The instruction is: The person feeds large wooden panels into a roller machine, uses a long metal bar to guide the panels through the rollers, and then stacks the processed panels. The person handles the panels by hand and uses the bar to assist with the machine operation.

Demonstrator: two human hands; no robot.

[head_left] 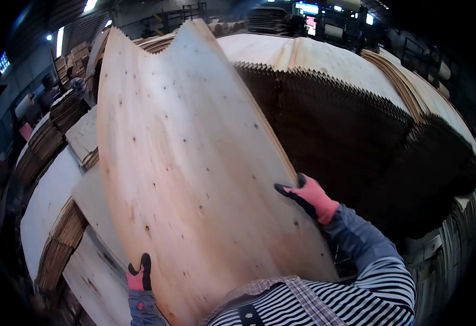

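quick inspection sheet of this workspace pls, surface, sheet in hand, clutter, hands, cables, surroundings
surface: a big stack of veneer sheets lies ahead, its jagged dark edge facing the person.
job's things: one large pale veneer sheet, knotted and bowed, is held up tilted; its top edge is notched.
clutter: loose sheets and lower stacks lie to the left.
grippers: left hand, in a pink and black glove, grips the sheet's lower left edge; right hand, gloved alike, grips its right edge.
cables: nothing seen.
surroundings: dim hall with ceiling lights, more stacks at far left and rolls and machinery at the back.
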